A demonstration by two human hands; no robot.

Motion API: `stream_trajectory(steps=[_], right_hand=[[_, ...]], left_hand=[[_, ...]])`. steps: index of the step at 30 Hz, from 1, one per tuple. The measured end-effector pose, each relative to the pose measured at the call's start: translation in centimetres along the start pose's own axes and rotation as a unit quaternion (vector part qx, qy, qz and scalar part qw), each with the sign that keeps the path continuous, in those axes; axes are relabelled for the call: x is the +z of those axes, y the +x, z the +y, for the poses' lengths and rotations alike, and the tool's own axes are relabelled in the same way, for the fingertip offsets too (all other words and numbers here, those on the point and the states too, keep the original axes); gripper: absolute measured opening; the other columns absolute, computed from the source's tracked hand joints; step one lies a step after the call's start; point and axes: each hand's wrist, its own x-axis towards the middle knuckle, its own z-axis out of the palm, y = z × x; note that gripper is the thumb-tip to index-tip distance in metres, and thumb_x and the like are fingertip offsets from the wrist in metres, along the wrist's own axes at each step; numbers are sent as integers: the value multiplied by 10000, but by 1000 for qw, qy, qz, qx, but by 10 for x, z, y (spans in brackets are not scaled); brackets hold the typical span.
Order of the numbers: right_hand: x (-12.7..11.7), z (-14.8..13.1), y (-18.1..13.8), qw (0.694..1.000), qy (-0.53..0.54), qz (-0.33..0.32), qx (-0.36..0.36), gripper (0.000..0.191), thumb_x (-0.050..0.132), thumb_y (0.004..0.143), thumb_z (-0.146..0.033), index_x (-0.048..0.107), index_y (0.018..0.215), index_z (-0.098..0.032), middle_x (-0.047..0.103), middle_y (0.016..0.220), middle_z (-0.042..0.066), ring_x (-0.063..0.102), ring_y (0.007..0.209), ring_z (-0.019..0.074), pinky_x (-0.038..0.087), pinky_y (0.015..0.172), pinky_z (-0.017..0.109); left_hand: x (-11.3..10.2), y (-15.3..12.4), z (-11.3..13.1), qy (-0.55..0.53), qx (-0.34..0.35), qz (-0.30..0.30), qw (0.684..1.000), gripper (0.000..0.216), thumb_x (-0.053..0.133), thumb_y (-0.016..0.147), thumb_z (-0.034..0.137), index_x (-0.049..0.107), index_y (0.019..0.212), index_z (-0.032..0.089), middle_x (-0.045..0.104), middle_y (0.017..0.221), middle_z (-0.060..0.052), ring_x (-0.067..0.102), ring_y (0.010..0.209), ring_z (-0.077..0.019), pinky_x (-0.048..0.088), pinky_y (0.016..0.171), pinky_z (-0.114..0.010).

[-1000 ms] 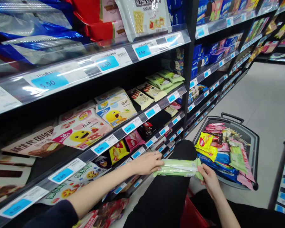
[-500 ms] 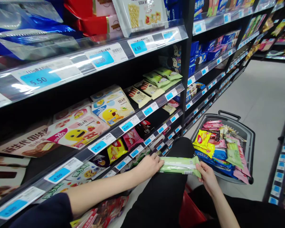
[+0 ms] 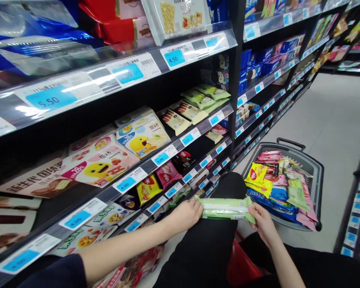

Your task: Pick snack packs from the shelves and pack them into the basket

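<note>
A long light-green snack packet (image 3: 223, 208) lies across my black-trousered knee, its seam side facing up. My left hand (image 3: 188, 215) pinches its left end, and my right hand (image 3: 263, 221) grips the right end between thumb and fingers. To the right on the floor stands a grey shopping basket (image 3: 316, 188) filled with snack packets. Among them are yellow packets (image 3: 257, 176), a green packet (image 3: 297, 192) and blue packets (image 3: 276, 200). Similar green packets (image 3: 198, 99) sit on the shelf ahead, beside cream-coloured packets (image 3: 177, 120).
Black shelves with price-tag rails (image 3: 129, 180) run along my left, close to my left arm. Boxed snacks (image 3: 99, 164) stand on one shelf. The grey aisle floor (image 3: 327, 112) stretches ahead, with another shelf's tagged edge (image 3: 352, 224) at the far right. Something red (image 3: 243, 264) shows below my leg.
My left hand has shifted slightly left along the packet, and its left end shows more. The right hand still holds the other end. The view has moved only a little.
</note>
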Motion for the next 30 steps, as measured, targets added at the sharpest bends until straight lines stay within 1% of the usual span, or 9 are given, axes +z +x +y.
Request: stream_trajectory(steps=[7, 12, 15, 18, 20, 22, 26, 28, 30], right_hand=[[0, 5, 0, 1000, 15, -12, -9, 390, 679, 697, -507, 475, 643, -179, 388, 520, -77, 331, 385, 37, 251, 317, 150], [-5, 5, -1, 999, -7, -40, -3, 375, 653, 722, -516, 489, 678, -181, 429, 501, -75, 375, 364, 43, 268, 334, 158], [-11, 5, 1, 996, -63, -64, 1, 377, 658, 707, -530, 523, 698, -178, 452, 488, -67, 397, 363, 58, 294, 338, 174], [-16, 3, 3, 990, -111, -84, 1, 386, 683, 673, -534, 547, 701, -173, 477, 488, -55, 422, 370, 73, 312, 338, 186], [-19, 1, 3, 989, -117, -96, 0, 381, 689, 667, -525, 557, 719, -172, 496, 504, -48, 433, 378, 76, 326, 345, 190], [-21, -1, 3, 988, -116, -101, 2, 367, 681, 683, -513, 555, 740, -173, 508, 522, -45, 436, 386, 73, 336, 356, 190], [-26, -1, 1, 987, -117, -106, 17, 327, 653, 735, -483, 541, 759, -177, 498, 550, -49, 450, 417, 67, 333, 373, 174], [-29, 0, 2, 987, -110, -114, 15, 324, 644, 747, -481, 535, 749, -177, 475, 535, -55, 439, 411, 62, 321, 373, 171], [-31, 3, 4, 988, -102, -120, 12, 331, 640, 749, -489, 532, 742, -176, 459, 519, -61, 417, 398, 57, 311, 372, 172]], left_hand=[[5, -1, 17, -30, -83, -53, 995, 226, 331, 821, 42, 527, 930, 73, 603, 817, -142, 568, 697, -216, 435, 576, -319], [6, -10, 14, -208, -150, -52, 965, 171, 360, 856, 165, 518, 910, 129, 616, 795, -91, 585, 684, -196, 445, 628, -302], [15, -10, 3, -392, -208, -33, 896, 292, 295, 923, 305, 540, 870, 155, 606, 731, -46, 579, 656, -170, 431, 619, -269], [29, -2, -6, -586, -255, 4, 769, 448, 257, 922, 479, 555, 888, 147, 590, 717, -22, 539, 590, -137, 410, 544, -237], [38, 3, -9, -685, -257, 23, 682, 491, 341, 872, 565, 556, 921, 126, 578, 705, -12, 495, 537, -106, 383, 494, -213], [45, 6, -10, -745, -236, 26, 623, 515, 473, 794, 603, 563, 915, 110, 576, 690, -6, 477, 512, -87, 373, 477, -198], [52, 1, -9, -783, -186, -77, 589, 500, 611, 680, 602, 586, 732, 105, 581, 560, -8, 508, 433, -106, 390, 438, -210], [52, -3, -9, -774, -183, -126, 593, 507, 568, 710, 608, 567, 591, 115, 568, 481, -14, 494, 374, -105, 391, 421, -214], [53, -7, -9, -765, -182, -129, 604, 542, 517, 758, 595, 541, 489, 125, 536, 418, -8, 478, 350, -92, 387, 431, -204]])
